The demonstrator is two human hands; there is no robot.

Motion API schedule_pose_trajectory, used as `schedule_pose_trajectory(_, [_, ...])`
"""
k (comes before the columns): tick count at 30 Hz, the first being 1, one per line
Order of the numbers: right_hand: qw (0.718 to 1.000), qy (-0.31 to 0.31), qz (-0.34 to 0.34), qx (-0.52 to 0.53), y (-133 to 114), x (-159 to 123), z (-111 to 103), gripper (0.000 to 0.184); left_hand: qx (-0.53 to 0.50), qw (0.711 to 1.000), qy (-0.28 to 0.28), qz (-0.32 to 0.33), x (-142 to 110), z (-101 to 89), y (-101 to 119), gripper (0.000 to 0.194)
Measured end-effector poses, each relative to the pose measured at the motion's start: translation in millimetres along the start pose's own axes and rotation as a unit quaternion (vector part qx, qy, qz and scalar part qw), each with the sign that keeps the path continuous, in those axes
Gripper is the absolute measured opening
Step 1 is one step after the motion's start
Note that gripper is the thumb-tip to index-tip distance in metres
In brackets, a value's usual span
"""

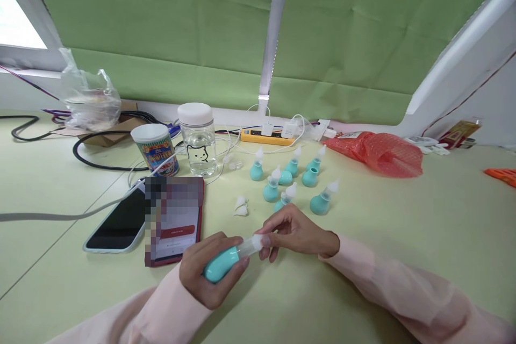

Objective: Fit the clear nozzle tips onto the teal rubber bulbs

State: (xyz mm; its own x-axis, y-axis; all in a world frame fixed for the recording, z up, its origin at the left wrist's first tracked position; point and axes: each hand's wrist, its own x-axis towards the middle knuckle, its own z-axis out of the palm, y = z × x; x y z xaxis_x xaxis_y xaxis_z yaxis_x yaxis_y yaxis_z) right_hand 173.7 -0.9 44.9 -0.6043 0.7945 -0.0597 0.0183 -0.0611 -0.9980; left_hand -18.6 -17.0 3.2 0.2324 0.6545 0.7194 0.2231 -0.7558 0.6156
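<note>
My left hand (213, 269) is wrapped round the teal bulb of a nasal aspirator (221, 265), tilted with its clear tube toward the right. At the end of that tube, my right hand (292, 231) pinches the white nozzle tip (258, 242) between thumb and fingers. Just beyond my right hand, several similar aspirators (321, 202) stand on the table, most with pale tips. Among them an open teal bulb (310, 177) has no tube, and another teal bulb (285, 177) lies on its side. Loose white nozzle tips (241, 209) lie to the left of the group.
Two phones, one dark (116, 223) and one lit (177, 242), lie at the left. Behind them stand a printed tub (156, 153) and a water jar (200, 145). A power strip (266, 138), cables and a red bubble-wrap bag (379, 153) line the back.
</note>
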Motion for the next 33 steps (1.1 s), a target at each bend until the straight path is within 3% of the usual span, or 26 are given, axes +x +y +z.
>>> schedule_pose_trajectory(9, [1.0,0.009,0.018,0.017,-5.5,-0.6,4.9,0.025,0.043,0.997,-0.042,0.05,1.0,-8.1,5.2,0.023])
schedule_pose_trajectory(13, [0.999,0.042,0.002,-0.018,-7.6,-6.1,9.8,0.024,0.047,0.995,-0.052,0.071,3.9,-8.6,5.3,0.025])
schedule_pose_trajectory(16, [0.99,0.09,-0.042,-0.103,-9.4,-10.2,14.9,0.023,0.044,0.995,-0.048,0.072,6.8,-8.4,6.5,0.025])
schedule_pose_trajectory(19, [0.968,0.121,-0.1,-0.197,-14.7,-13.2,21.8,0.024,0.038,0.994,-0.073,0.068,7.7,-10.3,11.5,0.028])
schedule_pose_trajectory(24, [0.927,0.141,-0.165,-0.306,-34.2,-20.5,30.7,0.012,0.011,0.991,-0.135,0.0,-0.2,-15.5,19.7,0.034])
schedule_pose_trajectory(27, [0.896,0.166,-0.197,-0.361,-53.4,-30.3,25.9,0.004,-0.011,0.991,-0.133,-0.022,-3.8,-16.8,21.0,0.041])
schedule_pose_trajectory(30, [0.869,0.247,-0.224,-0.366,-72.9,-42.8,10.7,0.005,-0.033,0.99,-0.138,-0.023,-0.6,-15.6,20.7,0.035])
schedule_pose_trajectory(33, [0.811,0.369,-0.242,-0.384,-86.8,-51.6,-10.7,0.01,0.007,0.988,-0.154,-0.016,4.9,-11.3,17.9,0.024])
